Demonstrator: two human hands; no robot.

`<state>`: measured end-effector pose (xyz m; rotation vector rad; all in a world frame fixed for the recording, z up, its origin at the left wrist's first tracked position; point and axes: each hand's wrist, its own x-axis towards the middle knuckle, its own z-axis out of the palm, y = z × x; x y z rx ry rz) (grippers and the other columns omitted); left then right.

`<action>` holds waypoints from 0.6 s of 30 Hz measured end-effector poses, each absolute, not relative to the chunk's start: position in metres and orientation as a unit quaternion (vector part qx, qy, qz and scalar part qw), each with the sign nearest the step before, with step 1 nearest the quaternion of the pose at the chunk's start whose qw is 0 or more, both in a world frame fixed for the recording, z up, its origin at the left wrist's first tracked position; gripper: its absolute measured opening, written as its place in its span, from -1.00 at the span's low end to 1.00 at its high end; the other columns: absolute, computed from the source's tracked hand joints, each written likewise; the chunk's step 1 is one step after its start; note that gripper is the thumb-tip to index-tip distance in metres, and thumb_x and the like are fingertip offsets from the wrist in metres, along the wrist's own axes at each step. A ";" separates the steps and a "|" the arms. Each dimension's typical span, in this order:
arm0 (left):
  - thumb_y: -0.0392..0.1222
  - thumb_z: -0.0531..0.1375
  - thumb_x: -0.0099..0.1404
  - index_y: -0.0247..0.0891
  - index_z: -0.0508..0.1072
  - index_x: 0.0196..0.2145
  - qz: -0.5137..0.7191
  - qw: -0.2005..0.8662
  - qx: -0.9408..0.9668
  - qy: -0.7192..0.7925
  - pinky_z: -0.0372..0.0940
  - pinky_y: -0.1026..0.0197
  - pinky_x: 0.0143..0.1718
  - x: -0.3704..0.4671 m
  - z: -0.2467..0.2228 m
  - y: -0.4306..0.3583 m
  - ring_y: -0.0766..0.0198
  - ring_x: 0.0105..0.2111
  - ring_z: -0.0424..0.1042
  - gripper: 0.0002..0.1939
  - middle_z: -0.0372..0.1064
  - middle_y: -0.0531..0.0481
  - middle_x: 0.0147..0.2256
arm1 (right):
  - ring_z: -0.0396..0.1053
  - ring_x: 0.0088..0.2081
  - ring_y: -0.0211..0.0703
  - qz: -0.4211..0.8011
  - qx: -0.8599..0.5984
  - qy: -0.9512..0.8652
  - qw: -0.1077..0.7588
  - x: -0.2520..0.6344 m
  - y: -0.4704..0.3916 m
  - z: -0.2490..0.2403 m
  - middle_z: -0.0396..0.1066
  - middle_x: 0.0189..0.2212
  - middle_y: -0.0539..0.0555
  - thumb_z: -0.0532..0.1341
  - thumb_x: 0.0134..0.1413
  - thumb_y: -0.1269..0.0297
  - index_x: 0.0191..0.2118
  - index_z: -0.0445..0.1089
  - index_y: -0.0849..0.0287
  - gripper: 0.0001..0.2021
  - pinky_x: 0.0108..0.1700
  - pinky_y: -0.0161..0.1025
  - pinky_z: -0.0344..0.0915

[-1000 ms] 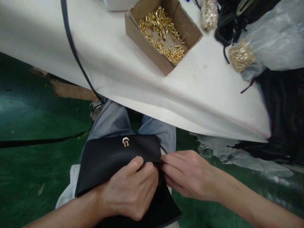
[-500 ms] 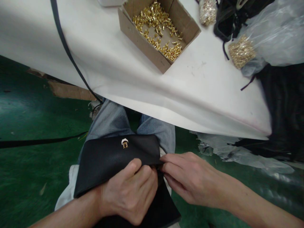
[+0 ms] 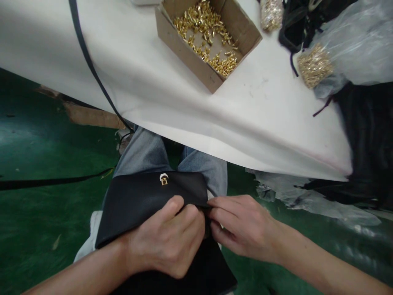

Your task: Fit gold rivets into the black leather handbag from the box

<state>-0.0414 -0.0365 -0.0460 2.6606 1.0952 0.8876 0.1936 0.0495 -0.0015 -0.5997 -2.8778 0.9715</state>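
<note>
A black leather-like bag (image 3: 138, 200) lies across the lap, its flap toward the table. On the flap sits a small gold clasp (image 3: 164, 180) with a white piece beside it. My left hand (image 3: 172, 237) is closed in a fist on the bag at the flap's near edge; its fingertips are hidden. My right hand (image 3: 242, 225) pinches the bag's edge at the right corner, close to the left knuckles. Whether either hand also holds a small part cannot be seen.
On the white-covered table (image 3: 245, 119), a cardboard box (image 3: 184, 57) holds many small gold metal pieces (image 3: 202, 24). Plastic bags of gold parts (image 3: 315, 65) lie at the right. A black strap (image 3: 89, 61) hangs over the table edge at the left. Clear plastic (image 3: 291, 196) lies below.
Both hands stay at the bag's right corner, with the left hand slightly higher in view. The bag's top and clasp have shifted slightly up, and the view has moved a little.
</note>
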 end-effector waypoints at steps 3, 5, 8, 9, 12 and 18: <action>-0.35 0.03 0.61 -0.34 0.56 -0.24 0.288 0.078 0.886 0.355 0.16 -0.04 -0.20 -0.046 -0.043 -0.031 0.11 -0.30 0.34 -0.67 0.51 -0.12 -0.30 | 0.50 -0.26 -0.12 0.345 -0.210 -0.915 -0.015 0.192 0.051 0.006 0.55 -0.21 0.16 0.14 0.41 0.46 -0.14 0.48 0.20 -0.84 -0.25 -0.23 0.39; -0.33 0.04 0.61 -0.33 0.55 -0.26 0.283 0.084 0.888 0.353 0.14 -0.04 -0.21 -0.048 -0.041 -0.029 0.11 -0.32 0.30 -0.67 0.48 -0.11 -0.32 | 0.52 -0.24 -0.09 0.358 -0.218 -0.906 -0.060 0.189 0.053 0.015 0.54 -0.20 0.17 0.22 0.37 0.41 -0.14 0.47 0.20 -0.93 -0.23 -0.22 0.42; -0.32 0.08 0.60 -0.33 0.54 -0.28 0.280 0.089 0.888 0.353 0.09 -0.04 -0.24 -0.048 -0.040 -0.027 0.10 -0.35 0.25 -0.70 0.40 -0.07 -0.37 | 0.53 -0.26 -0.08 0.347 -0.230 -0.900 -0.126 0.180 0.056 0.027 0.53 -0.24 0.13 0.33 0.32 0.41 -0.23 0.47 0.19 -0.95 -0.26 -0.21 0.40; -0.32 0.09 0.59 -0.32 0.53 -0.29 0.279 0.090 0.888 0.355 0.07 -0.04 -0.25 -0.048 -0.039 -0.026 0.10 -0.35 0.23 -0.71 0.37 -0.06 -0.39 | 0.52 -0.29 -0.09 0.340 -0.239 -0.898 -0.145 0.177 0.057 0.030 0.52 -0.27 0.10 0.33 0.30 0.44 -0.25 0.47 0.18 -0.92 -0.28 -0.21 0.38; -0.33 0.09 0.58 -0.29 0.48 -0.33 0.274 0.097 0.888 0.357 0.02 -0.03 -0.27 -0.046 -0.036 -0.020 0.09 -0.37 0.19 -0.70 0.31 -0.04 -0.42 | 0.49 -0.36 -0.15 0.318 -0.279 -0.888 -0.178 0.167 0.059 0.034 0.50 -0.33 0.05 0.31 0.26 0.53 -0.33 0.46 0.15 -0.84 -0.32 -0.23 0.32; -0.31 0.16 0.56 -0.25 0.44 -0.39 0.241 0.086 0.902 0.347 0.02 -0.03 -0.26 -0.049 -0.026 0.002 0.10 -0.38 0.21 -0.70 0.31 -0.03 -0.44 | 0.32 -0.51 -0.22 0.264 -0.318 -0.894 -0.174 0.152 0.060 0.028 0.42 -0.47 0.03 0.28 0.17 0.56 -0.46 0.37 0.15 -0.77 -0.41 -0.19 0.10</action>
